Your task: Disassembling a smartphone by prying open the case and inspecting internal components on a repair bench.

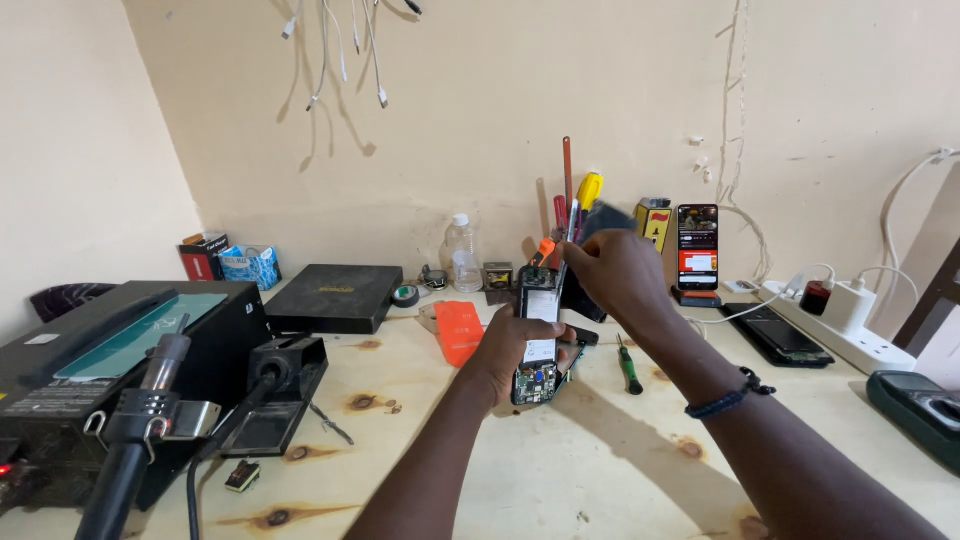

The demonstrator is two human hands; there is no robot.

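Observation:
My left hand (507, 349) holds an opened mobile phone (538, 335) upright over the wooden table (560, 470), its circuit board showing at the lower end. My right hand (612, 270) is raised just above and right of the phone, fingers pinched on a thin tool (563, 262) whose tip meets the phone's top edge. Behind the hands stands a holder with screwdrivers (577, 205), red and yellow handles sticking up.
A hot-air station with its handpiece (140, 420) and a soldering iron stand (275, 385) sit at the left. A black box (335, 295), orange case (460, 330), green screwdriver (630, 368), lit phone on a stand (697, 245), power strip (850, 335) and plastic bottle (461, 250) surround the hands.

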